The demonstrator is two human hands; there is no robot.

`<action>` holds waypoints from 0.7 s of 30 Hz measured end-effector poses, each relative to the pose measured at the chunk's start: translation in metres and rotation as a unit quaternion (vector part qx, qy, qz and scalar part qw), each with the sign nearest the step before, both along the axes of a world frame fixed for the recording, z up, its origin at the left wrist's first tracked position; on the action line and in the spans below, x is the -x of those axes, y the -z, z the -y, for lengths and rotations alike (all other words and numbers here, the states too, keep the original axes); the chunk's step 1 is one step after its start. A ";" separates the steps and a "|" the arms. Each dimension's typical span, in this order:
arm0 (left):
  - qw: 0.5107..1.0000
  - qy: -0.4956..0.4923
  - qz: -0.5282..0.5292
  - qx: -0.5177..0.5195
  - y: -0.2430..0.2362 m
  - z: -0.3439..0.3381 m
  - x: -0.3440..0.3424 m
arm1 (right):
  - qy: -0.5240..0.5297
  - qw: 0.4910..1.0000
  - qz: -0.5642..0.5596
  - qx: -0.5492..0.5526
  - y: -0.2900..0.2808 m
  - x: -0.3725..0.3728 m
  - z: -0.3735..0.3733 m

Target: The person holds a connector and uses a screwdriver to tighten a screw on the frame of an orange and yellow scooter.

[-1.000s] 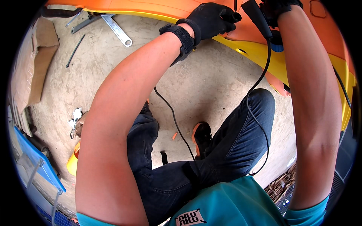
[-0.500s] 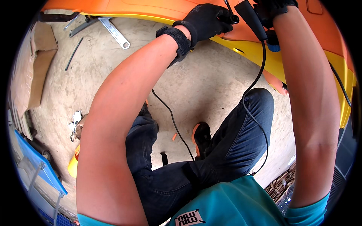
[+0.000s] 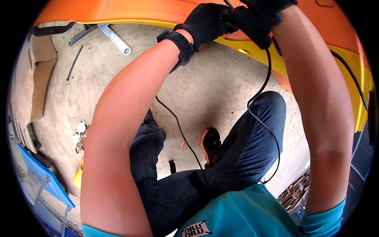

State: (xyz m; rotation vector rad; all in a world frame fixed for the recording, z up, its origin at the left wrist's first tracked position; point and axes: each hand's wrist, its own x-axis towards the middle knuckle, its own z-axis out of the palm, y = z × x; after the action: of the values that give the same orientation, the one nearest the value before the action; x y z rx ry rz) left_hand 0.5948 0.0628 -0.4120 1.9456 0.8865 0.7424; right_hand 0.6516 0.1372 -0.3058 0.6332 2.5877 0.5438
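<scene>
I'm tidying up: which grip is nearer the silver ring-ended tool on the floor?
Left. The left grip is right of the silver ring-ended tool, not touching it; the right grip is farther right.

At the bottom edge, just left of centre, a pale rectangular patch point(image 3: 196, 229) with bold dark lettering sits on a teal shirt point(image 3: 244, 211). A light mark on the black shoe point(image 3: 213, 145), mid-frame, is too small to read.

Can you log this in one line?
black-gloved left hand: by broad orange-yellow panel | black-gloved right hand: at tapered black corded handle
</scene>
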 end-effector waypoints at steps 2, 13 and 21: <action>0.975 -0.099 0.050 -0.193 0.057 -0.011 -0.010 | 0.167 0.978 -0.117 0.049 -0.003 0.017 0.017; 0.914 -0.074 0.301 0.263 0.029 -0.002 -0.022 | 0.125 0.892 -0.425 0.086 0.023 -0.022 0.122; 0.950 -0.087 0.222 0.200 0.033 -0.006 -0.011 | 0.209 0.805 -0.508 0.224 0.022 -0.062 0.183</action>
State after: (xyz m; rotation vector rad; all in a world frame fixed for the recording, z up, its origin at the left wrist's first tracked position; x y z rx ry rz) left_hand 0.6058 0.0692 -0.4448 1.2864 0.8533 0.9714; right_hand 0.7136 -0.0460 -0.3277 1.5730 3.1106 -0.7679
